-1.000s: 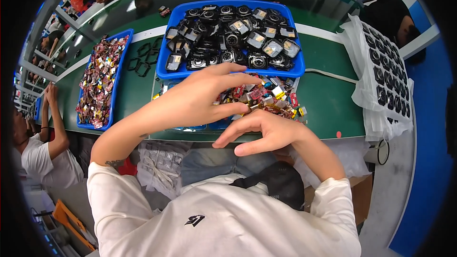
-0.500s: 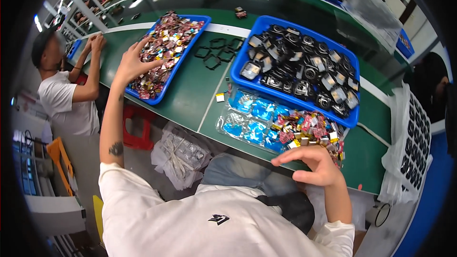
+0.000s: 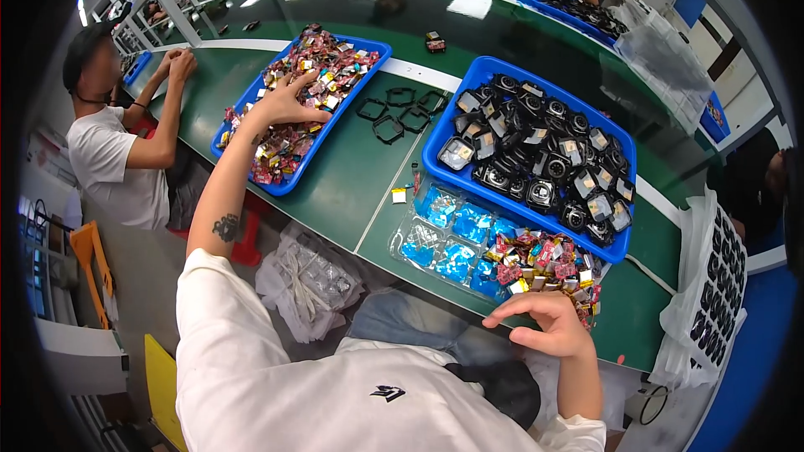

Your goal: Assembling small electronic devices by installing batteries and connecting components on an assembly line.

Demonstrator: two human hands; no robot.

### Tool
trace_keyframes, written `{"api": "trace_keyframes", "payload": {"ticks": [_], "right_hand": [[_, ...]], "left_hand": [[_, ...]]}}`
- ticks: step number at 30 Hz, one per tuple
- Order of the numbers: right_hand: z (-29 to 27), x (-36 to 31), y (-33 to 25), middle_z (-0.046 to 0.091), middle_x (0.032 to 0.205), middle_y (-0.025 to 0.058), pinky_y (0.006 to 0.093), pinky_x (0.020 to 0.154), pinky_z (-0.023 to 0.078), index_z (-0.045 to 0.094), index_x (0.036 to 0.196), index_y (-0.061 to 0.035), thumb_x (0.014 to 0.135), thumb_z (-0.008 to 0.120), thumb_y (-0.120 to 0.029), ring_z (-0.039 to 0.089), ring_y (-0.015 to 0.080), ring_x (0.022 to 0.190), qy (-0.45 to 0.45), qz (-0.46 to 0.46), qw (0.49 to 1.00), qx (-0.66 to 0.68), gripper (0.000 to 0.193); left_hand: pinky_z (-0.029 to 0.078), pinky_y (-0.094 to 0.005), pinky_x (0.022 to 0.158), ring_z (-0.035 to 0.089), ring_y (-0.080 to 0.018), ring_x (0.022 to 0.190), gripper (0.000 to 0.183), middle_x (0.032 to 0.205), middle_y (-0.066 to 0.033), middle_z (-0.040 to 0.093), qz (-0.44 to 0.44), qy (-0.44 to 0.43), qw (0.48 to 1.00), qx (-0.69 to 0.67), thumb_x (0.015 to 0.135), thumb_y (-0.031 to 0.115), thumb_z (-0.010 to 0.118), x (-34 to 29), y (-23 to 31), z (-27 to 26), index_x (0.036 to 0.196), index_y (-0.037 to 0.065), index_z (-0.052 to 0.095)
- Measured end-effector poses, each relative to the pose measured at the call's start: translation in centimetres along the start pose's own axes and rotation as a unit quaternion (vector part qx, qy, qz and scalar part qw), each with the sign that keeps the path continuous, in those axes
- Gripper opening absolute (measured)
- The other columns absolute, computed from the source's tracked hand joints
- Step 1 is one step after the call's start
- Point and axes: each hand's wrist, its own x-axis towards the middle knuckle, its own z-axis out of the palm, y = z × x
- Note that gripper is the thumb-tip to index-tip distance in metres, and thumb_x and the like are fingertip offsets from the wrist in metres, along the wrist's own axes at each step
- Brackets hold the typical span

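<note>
My left hand [image 3: 287,106] is over the left blue tray [image 3: 322,136], its fingers spread on or just above a heap of small red circuit boards with silver and yellow battery cells [image 3: 335,67]. Nothing shows in its grasp. My right hand [image 3: 548,324] hovers at the table's near edge, fingers curved and thumb apart, holding nothing visible. Just beyond it lies a loose pile of the same boards and cells [image 3: 544,264], partly on a clear plastic blister tray [image 3: 425,238] with blue film pieces in its pockets.
A second blue tray [image 3: 620,249] holds many black watch-like housings [image 3: 536,142]. Several black square frames [image 3: 389,128] and a single cell [image 3: 399,196] lie on the green table [image 3: 335,209]. At right stands a white-wrapped sheet of black parts [image 3: 712,285]. A co-worker [image 3: 126,142] sits at left.
My left hand has moved right and deeper over the heap in the left tray. My right hand keeps nearly the same pose. The whole view has shifted slightly.
</note>
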Motion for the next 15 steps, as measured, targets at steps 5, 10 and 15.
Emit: {"api": "trace_keyframes", "payload": {"ticks": [5,10,15], "right_hand": [[0.3,-0.2,0.0,0.069,0.099,0.0124,0.0317,0.082,0.050,0.065,0.103,-0.0005,0.080,0.064,-0.004,0.066,0.0210,0.091,0.018,-0.007,1.000,-0.019,0.024],[0.3,0.0,0.0,0.070,0.097,0.0115,0.0306,0.081,0.050,0.065,0.102,-0.0003,0.080,0.064,-0.005,0.067,0.0203,0.090,0.023,0.001,0.999,-0.039,0.023],[0.3,0.1,-0.1,0.070,0.095,0.0110,0.0305,0.079,0.050,0.065,0.101,-0.0001,0.081,0.063,-0.006,0.067,0.0196,0.088,0.039,-0.002,0.998,-0.056,0.021]], "left_hand": [[0.038,-0.0486,0.100,0.044,-0.0455,0.120,0.097,0.128,-0.0289,0.046,0.016,0.046,0.998,0.028,0.052,0.063,0.074,0.0,-0.4,1.2,0.135,0.021,0.046],[0.042,-0.0412,0.097,0.052,-0.0415,0.113,0.091,0.124,-0.0307,0.048,0.022,0.017,1.000,-0.015,0.059,0.057,0.072,-0.1,-0.1,0.9,0.134,0.014,0.047],[0.045,-0.0407,0.092,0.055,-0.0396,0.106,0.076,0.118,-0.0278,0.053,0.043,0.072,0.996,-0.008,0.061,0.044,0.072,-1.3,1.9,0.4,0.127,0.010,0.054]]}}
